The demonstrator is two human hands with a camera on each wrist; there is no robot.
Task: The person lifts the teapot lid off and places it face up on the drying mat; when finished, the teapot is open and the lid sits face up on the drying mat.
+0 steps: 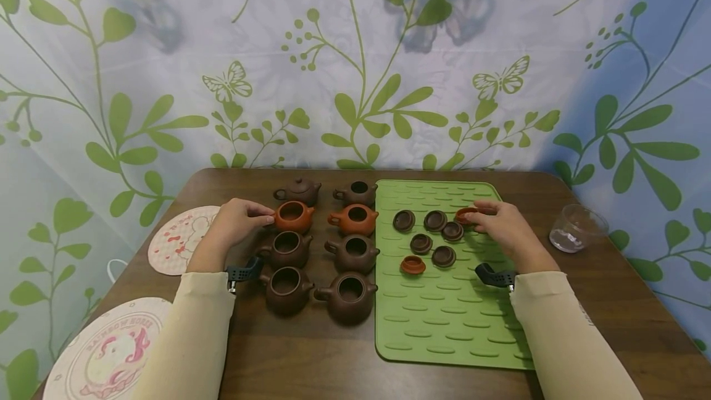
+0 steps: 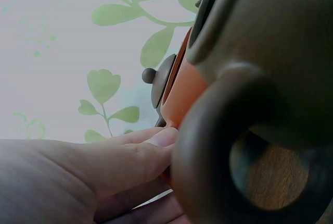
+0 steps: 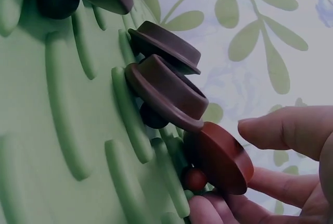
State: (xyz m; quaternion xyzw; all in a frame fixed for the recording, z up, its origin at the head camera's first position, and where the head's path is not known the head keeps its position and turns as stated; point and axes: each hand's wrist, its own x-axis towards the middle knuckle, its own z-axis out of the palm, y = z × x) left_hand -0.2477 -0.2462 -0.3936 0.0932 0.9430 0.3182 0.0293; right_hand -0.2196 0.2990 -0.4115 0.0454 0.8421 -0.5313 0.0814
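Note:
At the handle of an orange clay teapot (image 1: 292, 217) without a lid, my left hand (image 1: 240, 222) pinches with thumb and fingertips. In the left wrist view a dark brown teapot (image 2: 281, 41) partly covers that orange pot. My right hand (image 1: 502, 227) reaches an orange lid (image 3: 222, 156) at the green mat's upper right. Its fingers touch the lid's edge and underside near the knob, while the thumb stands apart from it. The lid lies tilted, knob down, beside a dark brown lid (image 3: 169, 91). Another orange lid (image 1: 413, 265) lies lower on the mat.
Several brown teapots stand in two columns with a second orange teapot (image 1: 353, 221); a back one (image 1: 299, 192) wears its lid. Several brown lids (image 1: 421, 244) lie on the green mat (image 1: 444, 332). A clear cup (image 1: 577, 228) is at right, round placemats (image 1: 113, 350) at left.

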